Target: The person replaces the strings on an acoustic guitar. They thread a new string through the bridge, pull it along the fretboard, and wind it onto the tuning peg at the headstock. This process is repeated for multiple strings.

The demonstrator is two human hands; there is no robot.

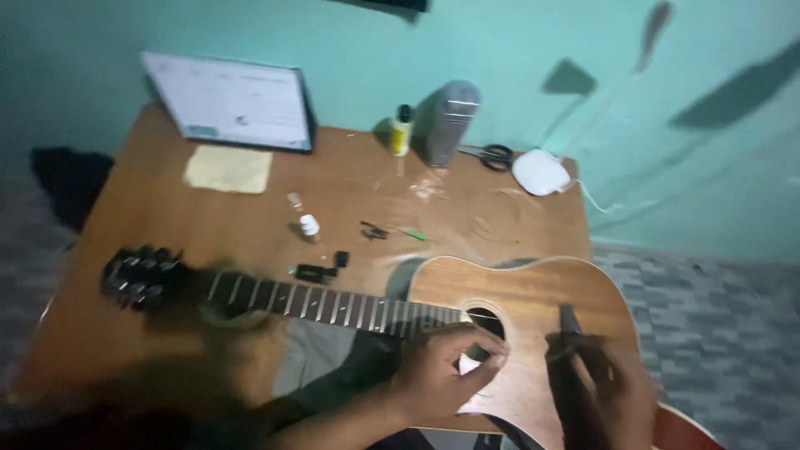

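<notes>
An acoustic guitar [533, 287] lies across a wooden table [150, 217], with its neck [317, 304] running left to the headstock [137, 277]. My left hand [446, 371] rests at the sound hole [486, 321], thumb and forefinger pinched together. Whether something thin sits between them is too small to tell. My right hand [612, 392] hovers over the lower body and grips a dark slim tool [571, 327] that points up the soundboard.
At the back stand a framed white board [229, 100], a yellow cloth [227, 169], a small yellow bottle [402, 129], a grey cylinder [450, 121], scissors [496, 156] and a white round device [540, 172]. A tiny white-capped bottle [309, 227] and small black parts [321, 271] lie near the neck.
</notes>
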